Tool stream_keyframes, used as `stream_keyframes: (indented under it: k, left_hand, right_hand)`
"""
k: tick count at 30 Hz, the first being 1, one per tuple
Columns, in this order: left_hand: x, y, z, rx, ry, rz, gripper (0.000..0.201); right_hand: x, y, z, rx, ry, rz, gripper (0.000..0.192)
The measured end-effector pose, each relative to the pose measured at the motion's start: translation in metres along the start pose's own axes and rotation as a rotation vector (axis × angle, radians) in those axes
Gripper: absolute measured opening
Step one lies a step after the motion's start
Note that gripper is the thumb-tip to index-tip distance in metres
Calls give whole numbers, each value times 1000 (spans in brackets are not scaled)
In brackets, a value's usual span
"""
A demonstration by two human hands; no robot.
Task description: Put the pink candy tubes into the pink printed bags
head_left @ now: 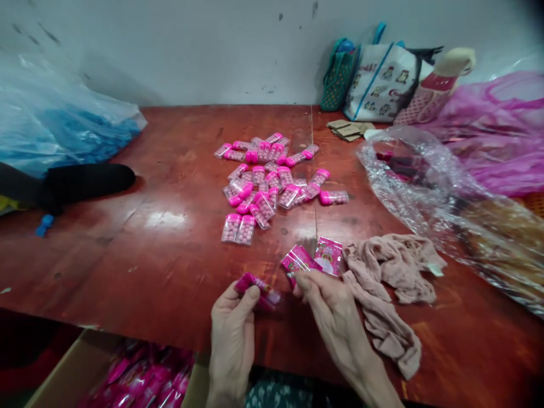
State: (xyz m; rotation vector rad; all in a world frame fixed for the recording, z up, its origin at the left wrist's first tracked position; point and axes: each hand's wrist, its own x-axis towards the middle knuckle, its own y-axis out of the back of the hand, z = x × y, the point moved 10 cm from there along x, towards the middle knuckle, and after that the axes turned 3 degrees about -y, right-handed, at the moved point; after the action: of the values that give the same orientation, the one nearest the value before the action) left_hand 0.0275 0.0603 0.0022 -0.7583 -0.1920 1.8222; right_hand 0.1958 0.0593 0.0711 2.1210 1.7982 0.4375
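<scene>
Left hand closed around pink candy tube, right hand pinching pink packet at fingertips, both just nearer the person than the tube pile, beside the beige cloth

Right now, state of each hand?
Left hand: closed on a pink-capped candy tube.
Right hand: fingers pinched on a pink printed sachet.

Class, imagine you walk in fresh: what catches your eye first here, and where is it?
A heap of pink-capped candy tubes at the middle of the red table. Nearer, the left hand holds one tube, the right hand a pink packet, beside a crumpled beige cloth.
</scene>
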Motion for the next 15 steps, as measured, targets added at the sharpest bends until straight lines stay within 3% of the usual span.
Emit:
stream_keyframes:
  k: [2,4,8,11,15]
  left_hand:
    - [9,12,7,-65,-17,61,22]
    - [16,18,12,-120,-22,83,22]
    - [23,18,19,-175,-36,70,22]
    - [23,18,23,-221,-44,78,21]
    - [26,20,24,-277,-48,78,20]
  right_hand:
    - [31,-3,-23,-217,66,43,33]
    - [64,-22,-37,-290,108,26,27]
    - [107,-66,-34,-418,89,34,13]
    - [109,-78,-22,-446,71,22,10]
    - [79,-50,-14,-368,52,1,20]
